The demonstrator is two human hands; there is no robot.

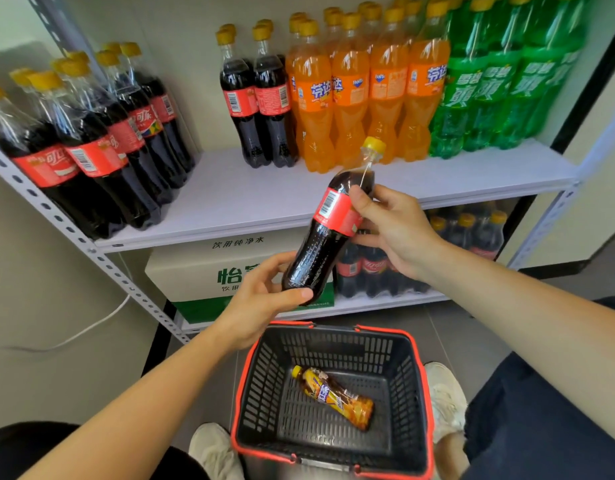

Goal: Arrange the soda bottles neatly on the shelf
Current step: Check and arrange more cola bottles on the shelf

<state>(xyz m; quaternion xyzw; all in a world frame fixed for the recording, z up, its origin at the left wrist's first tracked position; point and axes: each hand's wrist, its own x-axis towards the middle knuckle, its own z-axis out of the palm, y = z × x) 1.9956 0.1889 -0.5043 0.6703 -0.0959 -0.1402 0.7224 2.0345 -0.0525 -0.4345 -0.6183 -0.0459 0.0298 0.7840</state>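
I hold a cola bottle (328, 230) with a red label and yellow cap, tilted, in front of the white shelf (236, 206). My left hand (264, 299) grips its base and my right hand (392, 226) grips its label and shoulder. On the shelf stand several cola bottles at the left (91, 147), two cola bottles (257, 95) in the middle, several orange soda bottles (361, 88) and several green soda bottles (500, 81). An orange soda bottle (334, 396) lies in the black basket (410, 393) with red rim on the floor.
Under the shelf sit a white-and-green water carton (195, 275) and a shrink-wrapped pack of cola bottles (465, 233). A bare stretch of shelf lies between the left cola group and the middle bottles. A white cable (91, 327) runs along the left wall. My shoes flank the basket.
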